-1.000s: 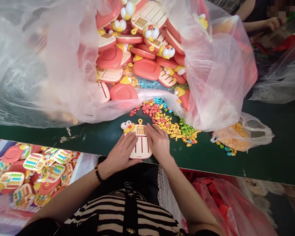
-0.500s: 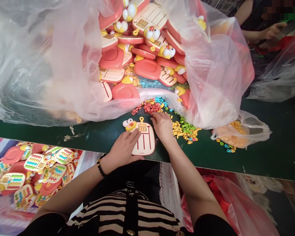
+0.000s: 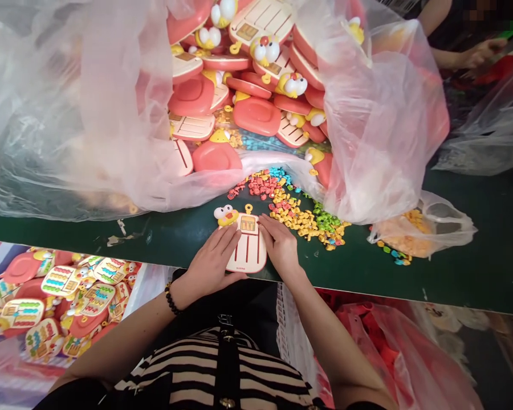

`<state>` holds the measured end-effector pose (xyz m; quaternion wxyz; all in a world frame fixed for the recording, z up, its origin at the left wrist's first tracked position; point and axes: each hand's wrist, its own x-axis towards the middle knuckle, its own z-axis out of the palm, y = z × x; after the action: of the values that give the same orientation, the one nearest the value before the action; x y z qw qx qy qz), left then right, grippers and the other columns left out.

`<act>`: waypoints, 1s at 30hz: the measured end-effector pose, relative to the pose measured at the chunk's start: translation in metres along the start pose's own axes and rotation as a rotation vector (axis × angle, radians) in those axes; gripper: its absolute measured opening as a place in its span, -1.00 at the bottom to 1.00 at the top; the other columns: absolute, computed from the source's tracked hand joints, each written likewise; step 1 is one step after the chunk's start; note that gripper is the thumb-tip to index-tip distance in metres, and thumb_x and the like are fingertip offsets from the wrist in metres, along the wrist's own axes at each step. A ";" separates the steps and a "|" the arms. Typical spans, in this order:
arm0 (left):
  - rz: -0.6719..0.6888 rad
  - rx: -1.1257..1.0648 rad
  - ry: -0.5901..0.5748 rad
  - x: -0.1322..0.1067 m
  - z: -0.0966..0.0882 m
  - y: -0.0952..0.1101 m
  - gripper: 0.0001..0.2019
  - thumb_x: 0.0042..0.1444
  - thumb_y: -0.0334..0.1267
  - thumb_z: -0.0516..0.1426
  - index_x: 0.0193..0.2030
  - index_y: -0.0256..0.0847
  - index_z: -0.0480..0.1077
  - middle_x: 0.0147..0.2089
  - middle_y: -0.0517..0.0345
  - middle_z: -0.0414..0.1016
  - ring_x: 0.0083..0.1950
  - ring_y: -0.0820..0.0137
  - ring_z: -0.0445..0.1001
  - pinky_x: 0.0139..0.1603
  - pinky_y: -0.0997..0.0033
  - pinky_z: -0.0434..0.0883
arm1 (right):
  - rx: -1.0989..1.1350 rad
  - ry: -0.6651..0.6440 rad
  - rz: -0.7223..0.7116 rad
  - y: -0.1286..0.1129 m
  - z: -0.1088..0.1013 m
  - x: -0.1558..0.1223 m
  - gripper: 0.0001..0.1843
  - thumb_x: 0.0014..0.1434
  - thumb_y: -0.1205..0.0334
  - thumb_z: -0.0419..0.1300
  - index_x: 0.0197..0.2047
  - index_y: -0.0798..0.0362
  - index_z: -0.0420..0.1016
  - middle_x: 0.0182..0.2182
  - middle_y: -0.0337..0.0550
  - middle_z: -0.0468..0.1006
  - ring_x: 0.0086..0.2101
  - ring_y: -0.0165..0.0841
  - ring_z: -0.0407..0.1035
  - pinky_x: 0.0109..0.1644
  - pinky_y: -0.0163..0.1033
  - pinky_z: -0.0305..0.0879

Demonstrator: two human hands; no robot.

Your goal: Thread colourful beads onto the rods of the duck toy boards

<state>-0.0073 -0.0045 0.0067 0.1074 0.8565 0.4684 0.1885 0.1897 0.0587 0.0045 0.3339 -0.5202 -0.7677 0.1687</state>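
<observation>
A cream and red toy board [image 3: 251,259] with a yellow, big-eyed animal head at its upper left lies on the table near the front edge. Dark red slots run down its face below a small tan panel. My left hand [image 3: 211,253] holds it from the left, fingers across the face and thumb by the lower edge. At the upper right of the board, my right hand [image 3: 282,245] has its fingers drawn together on the face. Whatever they pinch is hidden. Just beyond lie small loose red pieces [image 3: 263,186] and yellow pieces [image 3: 288,210].
A large clear plastic bag [image 3: 123,131] full of similar boards spreads across the back. Green pieces [image 3: 325,218] lie right, near a small bag [image 3: 410,230] of orange pieces. Boards filled with coloured pieces [image 3: 62,280] are heaped lower left. Another person's hand [image 3: 481,54] shows upper right.
My right hand has come back from the red pieces toward me, onto the board's upper right. My left hand stays on the board, which has shifted slightly.
</observation>
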 end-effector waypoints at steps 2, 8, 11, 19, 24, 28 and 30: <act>0.006 0.006 -0.001 0.000 0.002 -0.001 -0.17 0.16 0.19 0.05 0.35 -0.46 0.00 0.37 -0.35 0.10 0.40 -0.01 0.04 0.37 -0.05 0.10 | 0.075 0.034 0.076 0.001 -0.001 0.001 -0.74 0.29 0.17 0.09 -0.11 -0.04 0.60 -0.08 -0.11 0.62 -0.04 -0.22 0.49 0.11 -0.02 0.41; -0.050 0.009 0.059 -0.001 0.005 -0.001 -0.05 0.03 0.27 0.14 0.33 -0.49 0.01 0.28 -0.42 0.18 0.33 -0.11 0.14 0.29 -0.12 0.18 | 0.170 0.174 0.139 0.000 -0.002 0.010 -0.77 0.27 0.19 0.11 -0.17 -0.04 0.61 -0.15 -0.11 0.64 -0.08 -0.22 0.51 0.08 -0.01 0.41; -0.057 0.019 0.121 -0.002 0.005 0.000 0.01 -0.04 0.32 0.16 0.28 -0.56 0.05 0.22 -0.44 0.22 0.27 -0.12 0.19 0.26 -0.10 0.23 | 0.051 0.044 -0.020 -0.004 -0.001 0.006 -0.73 0.31 0.24 0.05 -0.10 -0.05 0.59 -0.04 -0.08 0.60 -0.02 -0.23 0.47 0.13 0.00 0.36; -0.073 -0.002 0.250 -0.007 0.009 0.002 -0.10 -0.08 0.35 0.17 0.18 -0.40 0.20 0.14 -0.36 0.30 0.17 -0.05 0.27 0.19 -0.11 0.29 | -0.161 -0.208 -0.083 -0.016 -0.005 -0.013 -0.54 0.33 0.21 0.00 0.26 0.07 0.30 0.27 0.06 0.25 0.25 -0.19 0.17 0.33 0.07 0.09; -0.036 -0.056 0.251 -0.008 0.008 0.000 -0.15 -0.03 0.27 0.20 0.22 -0.35 0.15 0.18 -0.34 0.29 0.23 -0.03 0.25 0.18 -0.09 0.32 | 0.100 -0.070 0.064 -0.012 -0.005 -0.002 -0.64 0.31 0.28 -0.02 0.03 -0.03 0.54 0.02 -0.11 0.56 0.03 -0.28 0.45 0.12 -0.12 0.39; -0.005 -0.070 0.252 -0.010 0.007 -0.002 -0.23 0.00 0.20 0.21 0.20 -0.32 0.19 0.11 -0.25 0.34 0.20 0.02 0.29 0.18 -0.05 0.34 | 0.196 0.124 0.125 -0.012 -0.005 0.010 -0.78 0.24 0.23 0.13 -0.13 -0.05 0.60 -0.15 -0.18 0.64 -0.12 -0.27 0.53 0.02 -0.13 0.46; -0.010 -0.057 0.245 -0.010 0.006 -0.001 -0.24 0.00 0.20 0.22 0.18 -0.33 0.21 0.06 -0.23 0.35 0.17 0.02 0.31 0.18 -0.04 0.35 | 0.187 0.166 0.082 -0.013 -0.004 0.012 -0.80 0.24 0.23 0.14 -0.22 -0.04 0.62 -0.17 -0.17 0.64 -0.14 -0.28 0.53 0.01 -0.13 0.47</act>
<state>-0.0107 -0.0124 -0.0020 0.0746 0.8212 0.4768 0.3044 0.1806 0.0639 0.0190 0.4363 -0.5299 -0.6964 0.2094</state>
